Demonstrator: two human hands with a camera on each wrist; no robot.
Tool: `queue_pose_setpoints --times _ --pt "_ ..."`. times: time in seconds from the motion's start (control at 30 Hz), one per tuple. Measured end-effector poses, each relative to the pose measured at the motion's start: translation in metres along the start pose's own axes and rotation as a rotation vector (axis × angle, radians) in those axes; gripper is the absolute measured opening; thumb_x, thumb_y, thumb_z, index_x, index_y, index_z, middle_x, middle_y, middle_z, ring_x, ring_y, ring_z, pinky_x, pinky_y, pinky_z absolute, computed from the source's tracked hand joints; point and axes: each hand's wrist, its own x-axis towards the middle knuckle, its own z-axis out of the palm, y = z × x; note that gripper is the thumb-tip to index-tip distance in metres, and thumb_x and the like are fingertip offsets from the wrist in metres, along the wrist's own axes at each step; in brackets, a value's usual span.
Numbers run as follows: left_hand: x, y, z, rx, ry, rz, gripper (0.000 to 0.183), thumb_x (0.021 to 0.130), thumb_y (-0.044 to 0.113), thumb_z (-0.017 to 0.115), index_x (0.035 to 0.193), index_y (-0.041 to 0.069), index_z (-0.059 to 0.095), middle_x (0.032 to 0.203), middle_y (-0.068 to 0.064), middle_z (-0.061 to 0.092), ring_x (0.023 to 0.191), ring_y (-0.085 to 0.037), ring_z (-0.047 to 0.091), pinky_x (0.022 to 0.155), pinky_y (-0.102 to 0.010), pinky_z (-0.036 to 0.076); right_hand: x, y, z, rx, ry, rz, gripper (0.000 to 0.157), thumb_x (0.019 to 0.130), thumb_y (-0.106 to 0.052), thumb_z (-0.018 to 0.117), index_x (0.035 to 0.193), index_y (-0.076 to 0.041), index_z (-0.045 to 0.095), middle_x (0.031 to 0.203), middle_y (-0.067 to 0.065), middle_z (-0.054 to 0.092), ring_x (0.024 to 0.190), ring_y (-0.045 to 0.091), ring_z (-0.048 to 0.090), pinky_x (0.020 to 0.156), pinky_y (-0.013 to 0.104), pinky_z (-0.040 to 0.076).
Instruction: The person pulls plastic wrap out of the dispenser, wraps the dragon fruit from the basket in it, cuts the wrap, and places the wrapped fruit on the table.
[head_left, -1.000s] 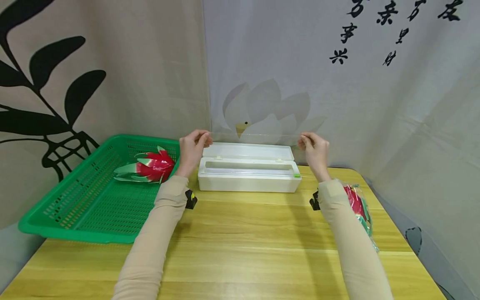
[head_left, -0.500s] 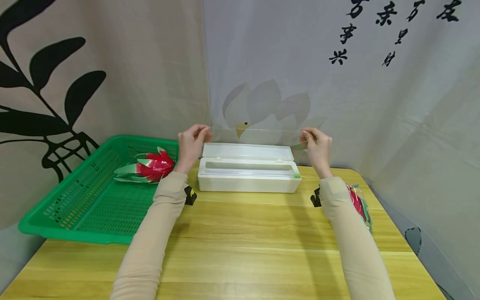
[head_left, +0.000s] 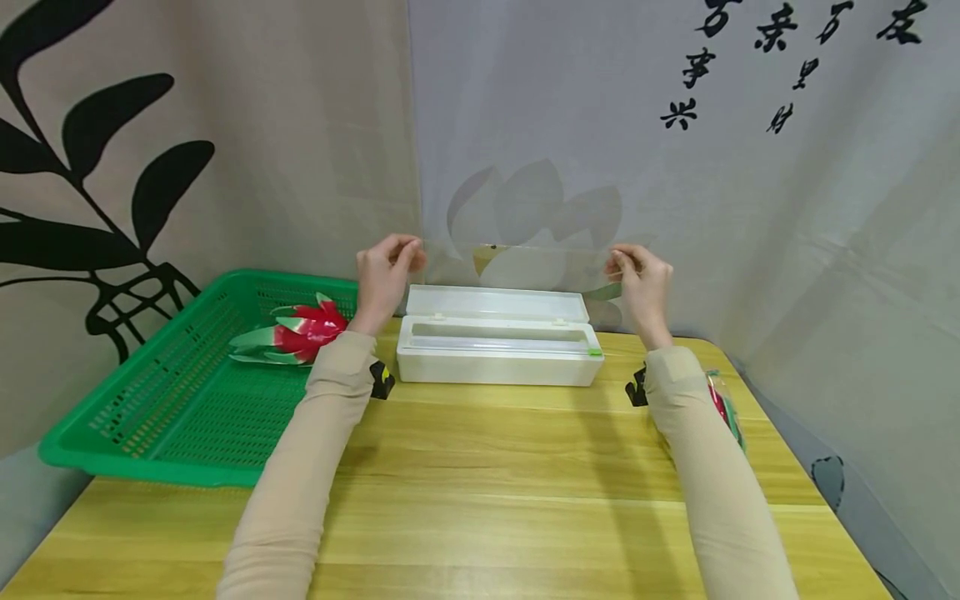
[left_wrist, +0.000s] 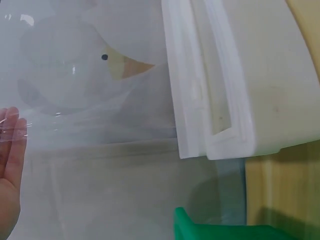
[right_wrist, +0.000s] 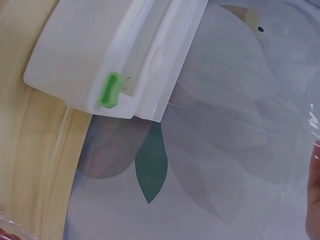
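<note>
Clear plastic wrap [head_left: 517, 262] is stretched between my two raised hands, above and behind the white wrap dispenser [head_left: 497, 367]. My left hand [head_left: 382, 282] pinches the wrap's left end between thumb and fingers. At the other end my right hand [head_left: 647, 287] pinches it too. The dispenser's lid [head_left: 497, 303] stands open towards the back. Its green slider [right_wrist: 110, 90] sits at the right end of the front edge. In the left wrist view, film crosses the fingertips of the left hand [left_wrist: 11, 165]; only an edge of the right hand [right_wrist: 314, 195] shows in the right wrist view.
A green basket [head_left: 187, 467] stands at the left with a red dragon fruit [head_left: 315, 329] inside. Behind my right forearm, a plastic-wrapped dragon fruit [head_left: 726, 408] is partly hidden on the wooden table [head_left: 495, 492]. A printed cloth [head_left: 525, 108] hangs close behind the dispenser.
Both hands have risen, and the right one has shifted slightly right. The film's top edge has gone up with them. The right forearm now covers more of the wrapped dragon fruit.
</note>
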Motion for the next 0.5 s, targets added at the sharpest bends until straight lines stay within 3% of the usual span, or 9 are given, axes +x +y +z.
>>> queue_pose_setpoints --times 0.33,0.5 --pt "0.010 0.006 -0.002 -0.032 0.000 0.024 0.027 0.092 0.019 0.060 0.096 -0.007 0.069 0.084 -0.021 0.072 0.074 -0.031 0.070 0.067 -0.007 0.051 0.008 -0.007 -0.004 -0.009 0.006 -0.004 0.024 0.093 -0.012 0.057 0.100 0.009 0.068 0.087 0.031 0.067 0.060 -0.009 0.058 0.061 0.010 0.053" --pt "0.012 0.010 -0.004 -0.020 0.006 0.040 0.027 0.093 0.019 0.059 0.096 -0.006 0.069 0.083 -0.019 0.072 0.068 -0.011 0.068 0.066 -0.007 0.051 0.009 -0.023 -0.007 0.008 -0.008 -0.002 0.023 0.093 -0.008 0.057 0.100 0.011 0.067 0.087 0.033 0.066 0.060 -0.005 0.059 0.061 0.012 0.053"
